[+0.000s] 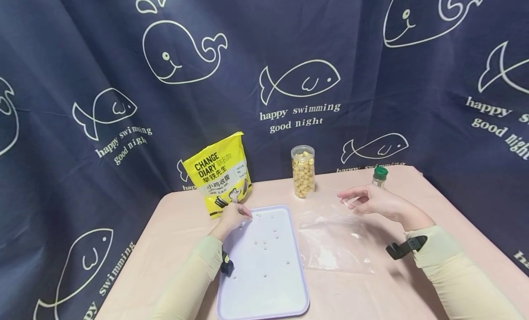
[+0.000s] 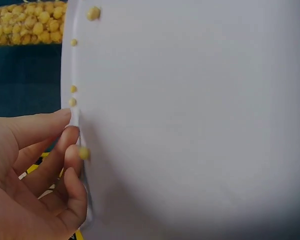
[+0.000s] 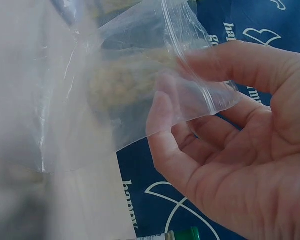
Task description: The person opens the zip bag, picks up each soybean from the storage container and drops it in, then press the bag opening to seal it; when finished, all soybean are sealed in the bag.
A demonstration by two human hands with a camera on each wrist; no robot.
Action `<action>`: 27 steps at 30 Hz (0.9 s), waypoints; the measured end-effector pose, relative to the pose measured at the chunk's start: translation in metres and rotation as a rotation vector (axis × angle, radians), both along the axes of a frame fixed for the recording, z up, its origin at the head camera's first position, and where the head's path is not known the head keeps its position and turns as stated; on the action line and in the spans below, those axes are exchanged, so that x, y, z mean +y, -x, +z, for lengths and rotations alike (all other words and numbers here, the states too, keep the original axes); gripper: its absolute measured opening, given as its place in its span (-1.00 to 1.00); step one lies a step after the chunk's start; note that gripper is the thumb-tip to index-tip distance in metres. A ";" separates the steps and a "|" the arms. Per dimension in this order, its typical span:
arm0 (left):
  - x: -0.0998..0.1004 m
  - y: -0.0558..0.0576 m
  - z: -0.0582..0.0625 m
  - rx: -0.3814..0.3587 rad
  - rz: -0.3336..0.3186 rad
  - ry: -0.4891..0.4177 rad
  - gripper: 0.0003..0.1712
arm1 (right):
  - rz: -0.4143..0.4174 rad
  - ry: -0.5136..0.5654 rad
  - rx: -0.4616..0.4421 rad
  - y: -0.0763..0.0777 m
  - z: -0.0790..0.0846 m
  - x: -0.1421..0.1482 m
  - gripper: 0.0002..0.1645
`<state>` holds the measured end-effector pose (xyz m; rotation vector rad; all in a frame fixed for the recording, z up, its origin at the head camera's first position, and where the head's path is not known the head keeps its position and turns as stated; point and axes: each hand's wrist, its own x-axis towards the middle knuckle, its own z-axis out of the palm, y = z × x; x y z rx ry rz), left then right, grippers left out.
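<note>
My left hand (image 1: 233,216) is at the far left corner of a pale lilac tray (image 1: 248,297). In the left wrist view its thumb and index fingertips nearly meet at the rim, the other fingers curled; I cannot tell whether something is pinched there. Several small round yellowish beans (image 1: 265,276) lie scattered over the tray, one bean (image 2: 84,153) close by the fingertips. Right of the tray, my right hand (image 1: 374,201) holds a clear zip bag (image 1: 330,251) near its zip end, between thumb and fingers. The bag hangs slack and looks flat.
A yellow snack bag (image 1: 221,173) stands behind the tray's far left corner. Behind the clear bag is a clear jar of yellow puffed pieces (image 1: 303,173), with a green-capped bottle (image 1: 379,175) behind my right hand. A dark blue curtain (image 1: 231,104) hangs at the back.
</note>
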<state>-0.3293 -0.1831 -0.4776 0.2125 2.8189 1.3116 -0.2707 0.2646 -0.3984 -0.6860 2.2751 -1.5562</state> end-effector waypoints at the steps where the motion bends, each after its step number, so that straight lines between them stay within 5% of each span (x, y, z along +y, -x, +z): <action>1: 0.001 0.000 0.001 0.007 -0.005 -0.005 -0.90 | 0.003 0.005 -0.005 0.000 0.000 0.000 -0.29; 13: 0.039 -0.003 0.039 0.059 -0.039 -0.060 -0.91 | -0.006 0.008 -0.018 0.005 -0.002 -0.002 -0.30; 19: 0.071 0.003 0.056 0.145 -0.136 -0.105 -0.94 | -0.006 0.006 -0.019 0.006 -0.002 -0.005 -0.30; 27: 0.117 -0.004 0.082 0.156 -0.242 -0.165 -0.93 | 0.009 -0.009 -0.003 0.005 0.000 -0.010 -0.31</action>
